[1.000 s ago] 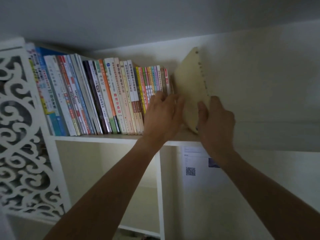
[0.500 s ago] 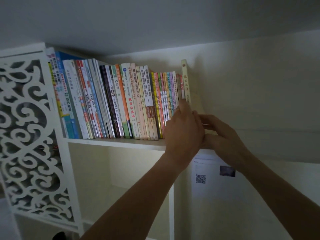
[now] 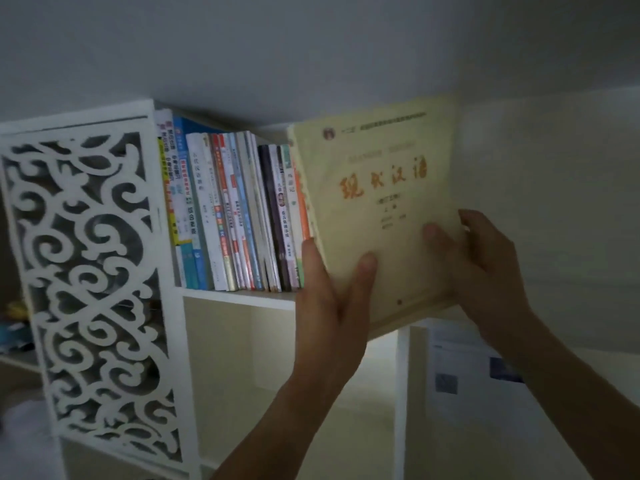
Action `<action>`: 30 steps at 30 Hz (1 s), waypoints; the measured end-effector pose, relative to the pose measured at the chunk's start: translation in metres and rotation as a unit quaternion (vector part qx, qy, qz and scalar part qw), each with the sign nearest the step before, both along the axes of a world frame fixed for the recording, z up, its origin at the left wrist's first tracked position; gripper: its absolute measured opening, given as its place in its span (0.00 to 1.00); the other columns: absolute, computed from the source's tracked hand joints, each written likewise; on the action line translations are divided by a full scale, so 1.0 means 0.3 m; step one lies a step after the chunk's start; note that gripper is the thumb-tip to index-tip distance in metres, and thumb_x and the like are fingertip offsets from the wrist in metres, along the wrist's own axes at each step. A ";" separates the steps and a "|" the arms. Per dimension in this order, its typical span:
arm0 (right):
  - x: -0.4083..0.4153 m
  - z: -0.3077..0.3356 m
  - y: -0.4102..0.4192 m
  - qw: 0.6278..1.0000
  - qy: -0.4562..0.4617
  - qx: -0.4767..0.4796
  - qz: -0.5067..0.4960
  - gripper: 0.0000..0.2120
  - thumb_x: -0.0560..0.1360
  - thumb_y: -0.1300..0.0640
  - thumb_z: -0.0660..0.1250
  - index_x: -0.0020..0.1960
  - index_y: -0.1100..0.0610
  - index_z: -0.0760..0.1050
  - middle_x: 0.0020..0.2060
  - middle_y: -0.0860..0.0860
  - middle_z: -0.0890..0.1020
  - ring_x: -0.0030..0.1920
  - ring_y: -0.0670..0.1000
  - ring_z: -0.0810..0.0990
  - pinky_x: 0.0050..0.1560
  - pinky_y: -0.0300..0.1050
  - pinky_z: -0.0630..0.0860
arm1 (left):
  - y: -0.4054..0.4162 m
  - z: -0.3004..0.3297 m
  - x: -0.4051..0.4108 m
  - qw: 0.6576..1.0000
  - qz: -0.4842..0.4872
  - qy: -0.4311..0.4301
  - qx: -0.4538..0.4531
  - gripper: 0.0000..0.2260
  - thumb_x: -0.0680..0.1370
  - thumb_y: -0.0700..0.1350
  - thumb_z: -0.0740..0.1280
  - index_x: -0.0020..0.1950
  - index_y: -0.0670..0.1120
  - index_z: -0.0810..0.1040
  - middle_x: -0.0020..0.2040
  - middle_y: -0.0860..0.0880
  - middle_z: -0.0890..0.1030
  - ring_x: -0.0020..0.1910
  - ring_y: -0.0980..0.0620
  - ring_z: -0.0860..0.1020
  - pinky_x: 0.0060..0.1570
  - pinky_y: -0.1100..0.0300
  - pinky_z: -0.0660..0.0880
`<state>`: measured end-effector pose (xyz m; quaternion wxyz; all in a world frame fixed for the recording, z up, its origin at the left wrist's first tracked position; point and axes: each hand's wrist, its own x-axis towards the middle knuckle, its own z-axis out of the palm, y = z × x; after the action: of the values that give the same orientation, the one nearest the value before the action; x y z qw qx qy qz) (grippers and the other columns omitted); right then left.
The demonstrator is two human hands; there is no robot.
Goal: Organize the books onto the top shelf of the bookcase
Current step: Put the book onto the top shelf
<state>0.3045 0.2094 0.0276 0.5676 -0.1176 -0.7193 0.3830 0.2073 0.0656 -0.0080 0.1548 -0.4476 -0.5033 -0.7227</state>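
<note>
matt paper book cover [image 3: 377,209]

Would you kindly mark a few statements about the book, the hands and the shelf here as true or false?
1. Both hands hold the pale yellow book. True: the left hand and right hand grip its lower corners.
2. The book's front cover faces the camera. True.
3. The row of books lies stacked flat on the top shelf. False: they stand upright.
4. The carved side panel is black. False: it is white.
</note>
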 end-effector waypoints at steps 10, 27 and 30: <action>-0.443 0.047 -0.128 0.917 -0.029 0.169 -0.359 0.44 0.70 0.33 0.69 0.77 0.55 0.60 0.74 0.62 0.64 0.73 0.64 0.62 0.74 0.63 0.60 | -0.364 -0.020 -0.352 0.938 0.337 0.067 -0.043 0.16 0.81 0.51 0.67 0.66 0.47 0.72 0.52 0.53 0.84 0.33 0.67 0.76 0.32 0.78 0.72; -0.403 0.023 -0.079 0.918 -0.093 0.083 -0.376 0.65 0.57 0.20 0.68 0.80 0.42 0.37 0.72 0.64 0.61 0.69 0.69 0.66 0.65 0.69 0.69 | -0.374 -0.034 -0.378 0.932 0.336 0.118 -0.062 0.23 0.77 0.58 0.63 0.63 0.42 0.73 0.45 0.42 0.85 0.26 0.47 0.79 0.29 0.65 0.75; -0.363 0.033 -0.034 0.939 -0.056 0.053 -0.335 0.60 0.60 0.20 0.68 0.80 0.41 0.41 0.70 0.60 0.65 0.67 0.65 0.68 0.65 0.67 0.70 | -0.353 -0.003 -0.374 0.939 0.317 0.126 -0.042 0.20 0.78 0.57 0.64 0.62 0.45 0.71 0.47 0.44 0.85 0.25 0.61 0.72 0.25 0.79 0.67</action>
<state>0.1957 0.1992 0.0375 0.6272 -0.3430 -0.6881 0.1247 0.0952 -0.0403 -0.0091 0.4191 -0.3584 -0.6253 -0.5521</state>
